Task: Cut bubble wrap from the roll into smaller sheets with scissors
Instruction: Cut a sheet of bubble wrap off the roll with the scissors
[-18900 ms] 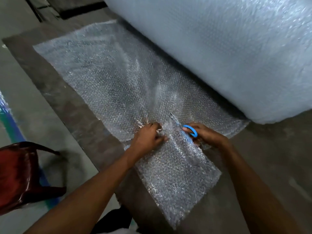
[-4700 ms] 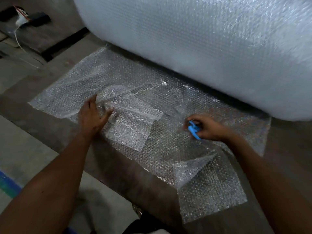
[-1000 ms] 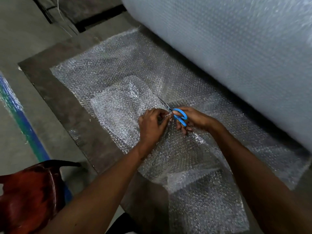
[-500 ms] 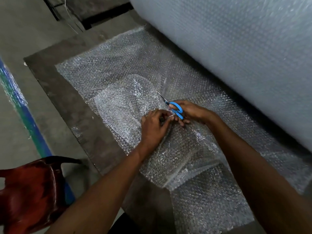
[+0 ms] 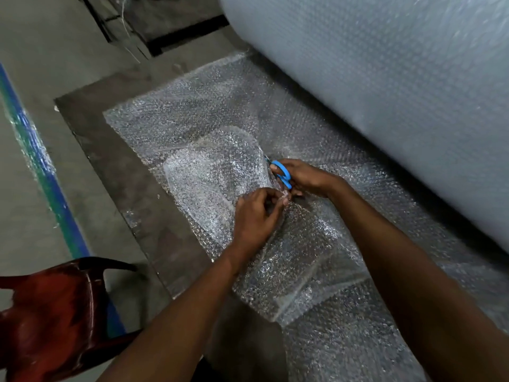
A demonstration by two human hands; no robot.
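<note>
At the far left a dark red chair (image 5: 52,312) fills the lower corner, and a blue-and-green stripe (image 5: 41,166) runs along the grey floor (image 5: 33,51) beside it. Right of the stripe lies a dark board (image 5: 115,172), with bubble wrap (image 5: 176,125) spread flat across it. On top of that spread, a smaller sheet (image 5: 203,175) with a rounded edge lies slightly raised, its right side lifted toward the hands.

The left hand (image 5: 254,216) sits near the middle, fingers curled in and pinching the wrap at the edge of the cut, so the plastic bunches under the fingertips. Just right and above it, almost touching, the right hand (image 5: 300,176) is closed through the blue handles of the scissors (image 5: 281,172). The blades point up and left and are mostly hidden in the wrap, so how far apart they stand cannot be told.

Below the hands another loose piece (image 5: 297,274) lies tilted over the spread, and more wrap reaches to the lower right.

The roll (image 5: 385,86) takes up the whole upper right, a wide pale cylinder lying on the board; the spread wrap runs under its near side.
</note>
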